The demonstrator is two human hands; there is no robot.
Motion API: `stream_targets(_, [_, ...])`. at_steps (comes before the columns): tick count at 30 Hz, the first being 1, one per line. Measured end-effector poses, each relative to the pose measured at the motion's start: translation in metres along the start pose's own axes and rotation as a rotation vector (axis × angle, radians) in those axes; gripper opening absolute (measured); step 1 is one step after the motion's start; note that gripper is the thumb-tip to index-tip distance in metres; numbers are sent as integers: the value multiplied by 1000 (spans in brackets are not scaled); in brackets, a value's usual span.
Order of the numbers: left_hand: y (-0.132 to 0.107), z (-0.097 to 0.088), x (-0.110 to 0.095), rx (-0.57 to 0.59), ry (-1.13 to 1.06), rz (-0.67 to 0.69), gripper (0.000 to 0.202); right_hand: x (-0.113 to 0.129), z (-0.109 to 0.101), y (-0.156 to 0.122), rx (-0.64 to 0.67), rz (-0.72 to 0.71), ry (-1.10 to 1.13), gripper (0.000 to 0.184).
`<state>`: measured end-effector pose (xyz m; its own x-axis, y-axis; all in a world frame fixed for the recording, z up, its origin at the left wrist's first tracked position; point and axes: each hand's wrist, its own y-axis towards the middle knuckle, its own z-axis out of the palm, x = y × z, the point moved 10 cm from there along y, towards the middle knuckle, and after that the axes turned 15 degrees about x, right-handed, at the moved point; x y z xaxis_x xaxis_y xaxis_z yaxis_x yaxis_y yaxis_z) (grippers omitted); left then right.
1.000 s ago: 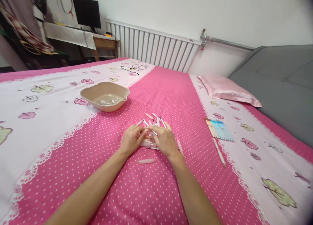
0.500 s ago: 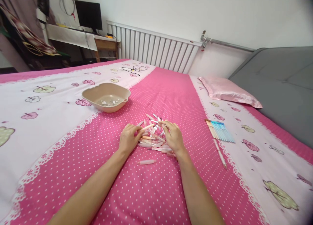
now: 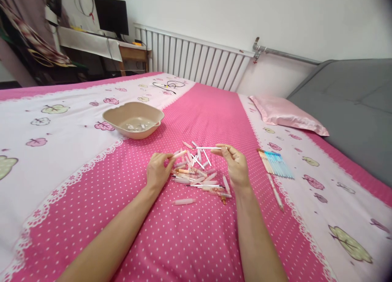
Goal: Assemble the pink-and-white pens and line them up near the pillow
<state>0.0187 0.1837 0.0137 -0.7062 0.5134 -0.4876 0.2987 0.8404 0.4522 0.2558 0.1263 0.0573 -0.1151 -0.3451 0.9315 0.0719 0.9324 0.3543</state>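
Observation:
My left hand [image 3: 158,167] pinches a pale peach pen barrel [image 3: 179,154] at the left side of a pile of pen parts [image 3: 196,177]. Between the thumb and fingers of my right hand [image 3: 234,161] is a thin white pen refill [image 3: 206,148], held level with its dark tip pointing left. Beneath both hands the pile mixes pink and clear barrels, white refills and a few orange pieces. One pink barrel [image 3: 183,201] lies apart, nearer to me.
A beige basin [image 3: 134,110] with small white pieces stands at the left. To the right lie a row of blue and peach pens [image 3: 277,164] and a single pink pen [image 3: 275,192]. Farther off are a pink pillow [image 3: 286,114] and a black cable [image 3: 168,86].
My right hand has moved right, drawing the white refill away from the barrel in my left hand. My left hand has shifted slightly left and up.

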Motion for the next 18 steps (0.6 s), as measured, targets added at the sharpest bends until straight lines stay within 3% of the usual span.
stream_targets(6, [1,1,0,12,-9,1,14,2,4,1,3,-63,-95,23])
stream_targets(18, [0,1,-4,6,-23,55,13,-3,7,-1,8,-34,-208,30])
